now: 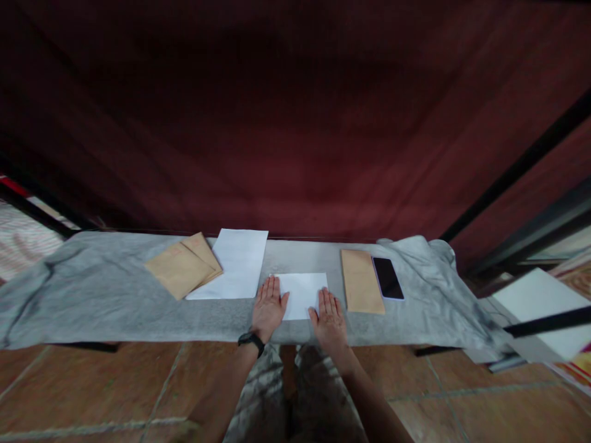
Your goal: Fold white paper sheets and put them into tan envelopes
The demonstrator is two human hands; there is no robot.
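Observation:
A small folded white paper (301, 291) lies on the grey cloth-covered table (115, 307). My left hand (268, 307), with a black watch on its wrist, lies flat and open on the paper's left edge. My right hand (329, 318) lies flat and open on the paper's right lower corner. Both hands have fingers stretched forward and hold nothing.
A larger white sheet (236, 263) and two brown envelopes (182, 266) lie to the left. Another brown envelope (361, 280) and a black phone (388, 278) lie to the right. A dark red curtain (295, 123) hangs behind. A white board (540, 307) stands at far right.

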